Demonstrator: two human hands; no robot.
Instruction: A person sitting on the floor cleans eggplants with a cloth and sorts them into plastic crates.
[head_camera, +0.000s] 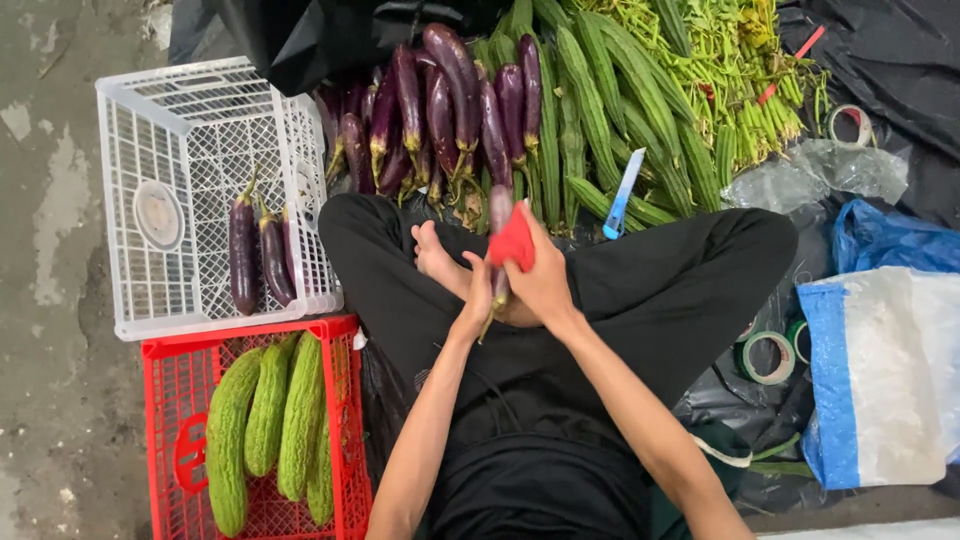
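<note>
Over crossed legs, eggplant (499, 210) juts beyond both hands' grip; red cloth (513, 240) atop.

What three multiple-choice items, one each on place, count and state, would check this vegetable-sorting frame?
1. Where do the bitter gourds lie?
A. In the red crate
B. In the white crate
C. On the blue bag

2. How many eggplants lie in the white crate?
A. None
B. About three
C. Ten or more

3. What are the hands doing?
A. Both empty
B. Left hand and right hand hold one eggplant, red cloth against it
C. Both on the blue-handled knife

Answers: 1 A, green gourds fill the red crate; 2 B, about three purple ones lie there; 3 B, both hands close around it.
</note>
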